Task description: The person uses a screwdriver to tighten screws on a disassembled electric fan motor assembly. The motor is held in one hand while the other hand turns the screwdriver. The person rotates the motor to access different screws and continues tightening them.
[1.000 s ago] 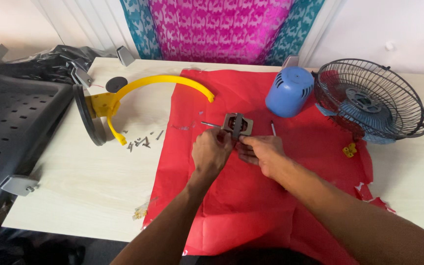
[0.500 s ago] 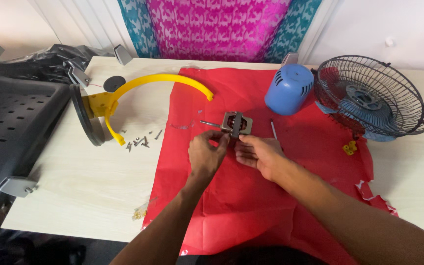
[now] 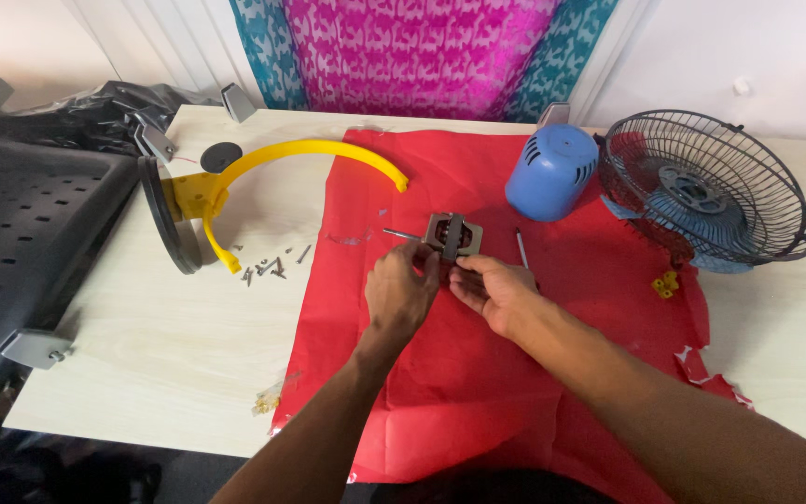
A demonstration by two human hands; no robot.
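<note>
Just beyond both hands, the fan motor (image 3: 451, 235) is lying shaft-leftward on the red cloth (image 3: 478, 373); left hand (image 3: 401, 291) and right hand (image 3: 489, 289) are both pinching its near edge.

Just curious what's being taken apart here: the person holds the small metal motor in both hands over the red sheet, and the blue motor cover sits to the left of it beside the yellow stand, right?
Not quite. The head view shows both hands, left hand and right hand, on the small metal motor over the red sheet, but the blue motor cover sits to its right, beside the fan cage. The yellow stand is on the left.
</note>
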